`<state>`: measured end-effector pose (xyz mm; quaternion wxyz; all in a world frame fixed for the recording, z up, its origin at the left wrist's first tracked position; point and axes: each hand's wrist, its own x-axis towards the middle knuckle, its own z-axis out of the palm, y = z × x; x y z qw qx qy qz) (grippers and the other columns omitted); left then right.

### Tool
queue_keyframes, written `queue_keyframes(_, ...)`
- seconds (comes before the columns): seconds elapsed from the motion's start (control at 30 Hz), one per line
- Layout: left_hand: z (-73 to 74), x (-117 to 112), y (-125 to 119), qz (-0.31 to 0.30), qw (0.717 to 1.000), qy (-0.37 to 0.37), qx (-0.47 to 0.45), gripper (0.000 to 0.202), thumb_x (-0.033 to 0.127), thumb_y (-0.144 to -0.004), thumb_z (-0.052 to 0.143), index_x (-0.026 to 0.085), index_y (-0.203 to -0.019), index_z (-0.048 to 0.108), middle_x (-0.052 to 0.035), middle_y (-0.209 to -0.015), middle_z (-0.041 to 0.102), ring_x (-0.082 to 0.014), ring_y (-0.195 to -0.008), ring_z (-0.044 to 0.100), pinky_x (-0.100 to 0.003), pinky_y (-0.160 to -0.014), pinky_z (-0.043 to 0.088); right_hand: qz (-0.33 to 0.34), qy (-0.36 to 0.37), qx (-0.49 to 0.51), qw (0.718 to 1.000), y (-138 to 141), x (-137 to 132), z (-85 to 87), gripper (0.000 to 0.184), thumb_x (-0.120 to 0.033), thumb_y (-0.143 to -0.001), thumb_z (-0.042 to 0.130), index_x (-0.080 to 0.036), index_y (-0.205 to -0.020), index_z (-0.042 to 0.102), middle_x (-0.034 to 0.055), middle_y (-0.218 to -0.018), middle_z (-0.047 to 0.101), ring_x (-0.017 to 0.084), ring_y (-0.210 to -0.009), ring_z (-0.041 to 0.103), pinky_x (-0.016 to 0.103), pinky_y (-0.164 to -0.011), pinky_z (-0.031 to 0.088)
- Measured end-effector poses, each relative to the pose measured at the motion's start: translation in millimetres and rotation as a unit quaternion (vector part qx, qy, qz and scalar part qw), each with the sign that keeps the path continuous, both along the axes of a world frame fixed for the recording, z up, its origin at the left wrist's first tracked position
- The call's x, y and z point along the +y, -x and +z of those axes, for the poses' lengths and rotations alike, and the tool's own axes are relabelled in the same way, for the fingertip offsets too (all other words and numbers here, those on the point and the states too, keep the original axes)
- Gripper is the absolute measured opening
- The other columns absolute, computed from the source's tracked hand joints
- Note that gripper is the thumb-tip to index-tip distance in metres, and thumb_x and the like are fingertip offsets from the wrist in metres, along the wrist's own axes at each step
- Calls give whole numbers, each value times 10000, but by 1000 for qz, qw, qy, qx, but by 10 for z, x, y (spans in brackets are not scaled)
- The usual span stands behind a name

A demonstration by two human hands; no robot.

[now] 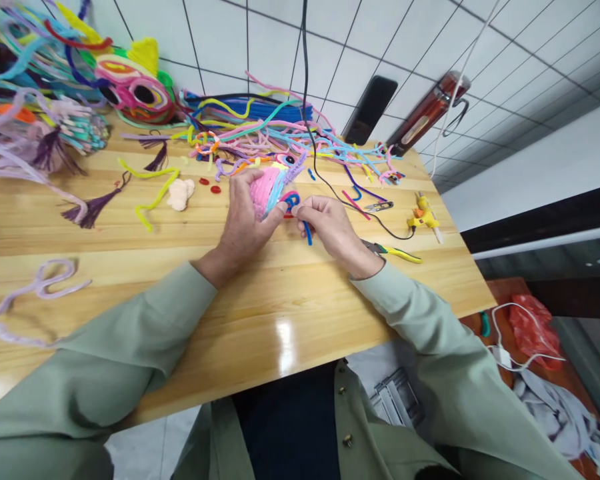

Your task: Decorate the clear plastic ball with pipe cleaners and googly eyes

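At the far left of the table (260, 313) lay one lilac loop (35, 287), then two purple tassels (87, 213) in clear view, one yellow stem (153, 190), one beige fuzzy piece (180, 193) and two red discs (215, 189). The left hand (243, 223) was closed on a pink craft (264, 190), fingers behind it and thumb across its front. The blue stem (294, 199) curled as a small loop against the craft, between the two hands, its tail hanging below the right hand (330, 227), which pinched it between thumb and forefinger, the other fingers curled narrow. The hands nearly touched at the loop. Right of them lay one pair of snips (379, 206), one pair of pliers (397, 252) and one glue gun (424, 217). A heap of stems (280, 133), too tangled to count, lay behind.
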<state>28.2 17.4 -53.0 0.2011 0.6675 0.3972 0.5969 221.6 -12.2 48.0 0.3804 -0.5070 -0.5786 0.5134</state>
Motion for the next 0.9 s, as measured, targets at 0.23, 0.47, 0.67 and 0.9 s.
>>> queue_keyframes(0.23,44,-5,53,4,999,18,26,806,806,-1011,775,273,-1533,472,-146,-1526,575,-401,-1500,601,-689,-1349,466,-2,25,79,997,30,-37,-41,243,-361,-807,777,-227,-647,652,-39,-586,641,91,-529,536,234,-526,397)
queue_keyframes(0.47,42,8,28,14,1000,18,7,775,832,-1009,759,300,-1503,489,-130,-1498,593,-388,-1480,614,-698,-1332,479,9,1,72,997,-5,-47,-50,258,-327,-870,799,-235,-679,652,-43,-612,644,103,-579,549,237,-569,436)
queue_keyframes(0.67,56,0,44,13,1000,20,12,749,795,-1008,786,303,-1482,480,-121,-1470,583,-393,-1466,614,-709,-1318,487,-11,-24,10,1000,9,-90,-47,328,-421,-945,839,-248,-745,644,-58,-633,630,111,-578,537,254,-562,430)
queue_keyframes(0.9,43,11,54,33,999,33,11,698,713,-1015,809,309,-1476,476,-125,-1483,581,-383,-1462,601,-663,-1330,475,-36,-161,-120,979,39,-188,15,137,-344,-976,840,-254,-1058,777,-78,-687,645,125,-649,602,271,-647,477)
